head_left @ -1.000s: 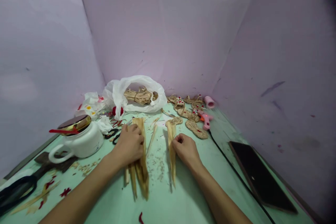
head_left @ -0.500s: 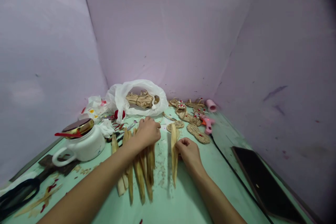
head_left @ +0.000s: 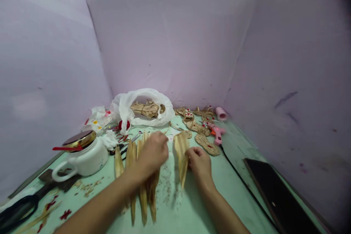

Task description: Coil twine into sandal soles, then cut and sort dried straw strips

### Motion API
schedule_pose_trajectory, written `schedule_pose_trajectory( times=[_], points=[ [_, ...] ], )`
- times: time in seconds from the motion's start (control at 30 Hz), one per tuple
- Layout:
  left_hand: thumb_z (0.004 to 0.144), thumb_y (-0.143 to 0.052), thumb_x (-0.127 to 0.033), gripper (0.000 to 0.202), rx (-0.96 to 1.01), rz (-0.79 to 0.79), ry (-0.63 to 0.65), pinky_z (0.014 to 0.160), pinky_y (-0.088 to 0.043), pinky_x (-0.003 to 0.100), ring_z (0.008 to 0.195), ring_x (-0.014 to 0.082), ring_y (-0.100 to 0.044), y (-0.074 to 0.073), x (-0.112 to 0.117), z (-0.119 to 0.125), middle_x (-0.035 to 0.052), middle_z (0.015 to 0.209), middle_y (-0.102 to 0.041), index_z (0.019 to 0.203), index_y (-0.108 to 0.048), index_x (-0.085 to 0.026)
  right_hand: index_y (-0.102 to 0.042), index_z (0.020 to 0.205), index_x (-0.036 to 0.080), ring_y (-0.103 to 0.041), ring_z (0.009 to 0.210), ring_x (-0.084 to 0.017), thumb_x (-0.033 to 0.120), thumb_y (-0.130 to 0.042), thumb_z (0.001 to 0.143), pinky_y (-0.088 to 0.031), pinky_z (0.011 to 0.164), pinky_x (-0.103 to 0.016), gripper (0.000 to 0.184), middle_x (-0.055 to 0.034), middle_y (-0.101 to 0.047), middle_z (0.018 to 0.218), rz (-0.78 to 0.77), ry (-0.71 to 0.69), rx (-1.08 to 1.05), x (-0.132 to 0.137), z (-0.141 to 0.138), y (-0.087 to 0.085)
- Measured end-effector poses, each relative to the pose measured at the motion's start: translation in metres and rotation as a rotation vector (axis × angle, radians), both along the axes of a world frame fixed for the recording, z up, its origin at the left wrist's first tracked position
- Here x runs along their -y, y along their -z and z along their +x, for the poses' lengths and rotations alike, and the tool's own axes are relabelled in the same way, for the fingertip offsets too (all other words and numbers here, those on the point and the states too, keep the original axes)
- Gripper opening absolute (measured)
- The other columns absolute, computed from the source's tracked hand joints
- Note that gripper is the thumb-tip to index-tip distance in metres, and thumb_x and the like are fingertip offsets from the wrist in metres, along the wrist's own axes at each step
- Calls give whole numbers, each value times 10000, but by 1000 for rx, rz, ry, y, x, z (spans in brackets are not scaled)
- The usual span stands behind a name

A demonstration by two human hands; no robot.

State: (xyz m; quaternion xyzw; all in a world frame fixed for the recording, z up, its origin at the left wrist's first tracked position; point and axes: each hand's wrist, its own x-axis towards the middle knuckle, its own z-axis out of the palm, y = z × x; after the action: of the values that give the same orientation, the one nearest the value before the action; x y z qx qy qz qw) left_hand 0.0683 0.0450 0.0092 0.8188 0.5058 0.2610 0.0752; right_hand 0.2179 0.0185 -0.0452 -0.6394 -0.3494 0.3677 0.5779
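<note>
Several dried straw-coloured leaf strips (head_left: pixel 131 161) lie fanned out on the pale green table (head_left: pixel 175 208). My left hand (head_left: pixel 150 155) rests on top of them, fingers curled, slightly blurred. To its right, my right hand (head_left: pixel 199 161) is closed on the edge of a separate bundle of leaf strips (head_left: pixel 181 153), which stands tilted up from the table.
A white lidded mug (head_left: pixel 82 155) stands at left, black scissors (head_left: pixel 16 208) nearer. A white plastic bag (head_left: pixel 142 108) of straw sits at the back, with woven straw pieces (head_left: pixel 207 144), a pink glue gun (head_left: pixel 216 131) and its black cable. A dark flat panel (head_left: pixel 282 201) lies right. Purple partitions enclose the table.
My left hand slid back toward me over the fanned strips. My right hand lifted and gathered its bundle, which now looks shorter and tilted. The camera tipped upward.
</note>
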Motion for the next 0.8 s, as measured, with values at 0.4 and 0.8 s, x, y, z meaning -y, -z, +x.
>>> schedule_pose_trajectory(
  times=[0.4, 0.8],
  points=[
    [740, -453, -209, 369, 69, -239, -50, 932, -347, 423, 1086, 301, -478, 34, 26, -22, 188, 1076, -574, 1061, -586, -85, -477, 558, 181, -342, 414, -69, 259, -606, 573, -263, 395, -203, 152, 67, -410, 477, 80, -34, -170, 5, -9, -6],
    [530, -679, -258, 403, 1298, -960, -101, 547, -449, 259, 589, 143, -567, 33, 19, -16, 26, 696, -615, 892, -554, -134, -501, 615, 165, -346, 421, -54, 310, -708, 547, -253, 422, -186, 262, 71, -437, 472, 41, -387, -285, 21, -39, -12]
  ],
)
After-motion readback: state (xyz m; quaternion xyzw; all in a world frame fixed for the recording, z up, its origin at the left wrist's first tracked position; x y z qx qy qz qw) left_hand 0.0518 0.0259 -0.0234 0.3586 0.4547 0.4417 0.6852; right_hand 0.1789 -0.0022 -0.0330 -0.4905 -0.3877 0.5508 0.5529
